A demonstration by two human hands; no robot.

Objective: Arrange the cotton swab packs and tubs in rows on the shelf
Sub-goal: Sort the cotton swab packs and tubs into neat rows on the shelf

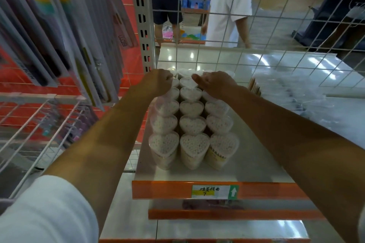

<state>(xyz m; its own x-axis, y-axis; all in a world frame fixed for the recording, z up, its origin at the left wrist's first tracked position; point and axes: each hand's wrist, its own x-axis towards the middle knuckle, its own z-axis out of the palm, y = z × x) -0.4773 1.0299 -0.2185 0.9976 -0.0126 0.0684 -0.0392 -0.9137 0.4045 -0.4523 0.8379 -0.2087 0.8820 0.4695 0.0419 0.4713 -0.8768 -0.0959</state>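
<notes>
Heart-shaped clear tubs of cotton swabs [194, 144] stand in three rows running front to back on the white shelf [246, 163]. Both my arms reach over them to the far end. My left hand [158, 82] is over the far tubs of the left row, fingers curled down out of sight. My right hand [215, 84] is over the far tubs of the right row, thumb pointing left, fingers hidden behind it. Whether either hand grips a tub cannot be seen. Clear bagged swab packs [296, 92] lie in a loose pile on the shelf's right side.
A white wire grid [256, 25] backs the shelf; two people stand beyond it. Hanging packaged goods [59, 35] fill the left panel above a wire rack [39, 124]. An orange shelf edge carries a price label [215, 191]. Lower shelves sit beneath.
</notes>
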